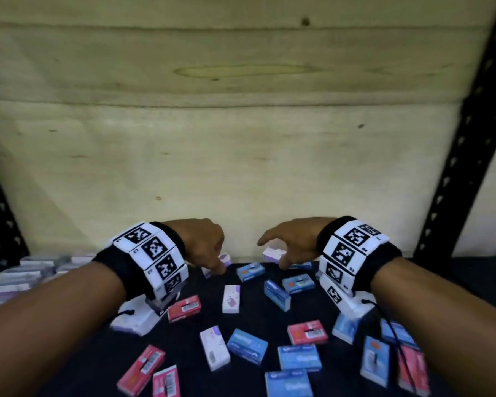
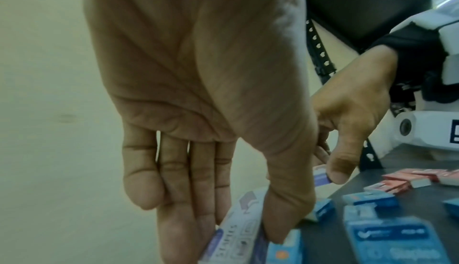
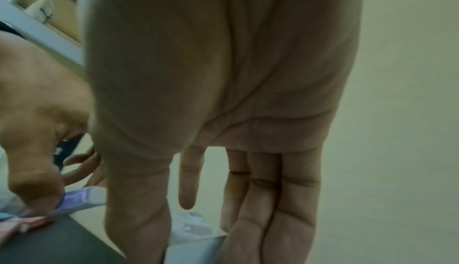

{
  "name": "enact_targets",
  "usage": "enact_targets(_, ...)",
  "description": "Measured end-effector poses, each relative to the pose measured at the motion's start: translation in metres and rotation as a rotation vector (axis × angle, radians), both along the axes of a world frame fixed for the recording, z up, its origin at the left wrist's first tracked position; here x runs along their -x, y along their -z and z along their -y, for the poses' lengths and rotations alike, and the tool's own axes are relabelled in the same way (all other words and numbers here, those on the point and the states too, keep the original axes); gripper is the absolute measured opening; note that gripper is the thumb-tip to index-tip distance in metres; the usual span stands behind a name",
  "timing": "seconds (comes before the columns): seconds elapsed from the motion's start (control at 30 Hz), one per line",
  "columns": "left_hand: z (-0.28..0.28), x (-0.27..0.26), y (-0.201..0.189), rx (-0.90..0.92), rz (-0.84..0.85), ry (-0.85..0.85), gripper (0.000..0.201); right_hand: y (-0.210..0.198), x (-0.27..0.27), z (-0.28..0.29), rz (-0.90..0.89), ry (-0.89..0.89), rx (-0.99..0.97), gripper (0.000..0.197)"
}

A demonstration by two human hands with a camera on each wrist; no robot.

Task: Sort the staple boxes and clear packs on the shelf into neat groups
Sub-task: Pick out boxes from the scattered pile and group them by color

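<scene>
since like goes with like, both hands — left hand (image 1: 204, 243) and right hand (image 1: 291, 242) — each pinch a white-and-purple staple box (image 1: 274, 253) off the shelf (image 1: 455, 270).

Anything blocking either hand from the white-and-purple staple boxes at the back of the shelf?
Nothing visible. The left hand already pinches one white-and-purple staple box between thumb and fingers. The right hand has its thumb and fingers around another white-and-purple box. Blue boxes lie just in front, not between.

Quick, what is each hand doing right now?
Left hand: pinching a white-and-purple box.
Right hand: gripping another white-and-purple box.
</scene>
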State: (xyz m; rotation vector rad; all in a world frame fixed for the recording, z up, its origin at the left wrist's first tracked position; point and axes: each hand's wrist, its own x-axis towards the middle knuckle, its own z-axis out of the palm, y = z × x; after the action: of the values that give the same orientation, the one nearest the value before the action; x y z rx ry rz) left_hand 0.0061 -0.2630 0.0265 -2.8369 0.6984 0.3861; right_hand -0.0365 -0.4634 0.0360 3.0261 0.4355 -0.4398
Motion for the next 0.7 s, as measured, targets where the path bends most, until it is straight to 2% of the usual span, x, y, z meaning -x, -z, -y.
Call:
enact_targets(0.17,0.084,0.004,-0.003,0.033,0.033,0.171,0.042,0.002,0.024,0.083,-0.02,0.18,-0.025,0.046)
enact_targets(0.43,0.209,0.004,0.008,0.053,0.006,0.346,0.037,0.018,0.027,0.196,-0.041,0.448,-0.108,0.056)
enact_targets(0.57,0.245,-0.008,0.02,0.077,0.004,0.349,0.036,0.03,0.022,0.226,-0.039,0.492,-0.023,0.02)
enact_targets(0.7,0.27,-0.018,0.033,0.077,0.02,0.359,0.032,0.044,0.016,0.246,0.009,0.478,0.029,0.022)
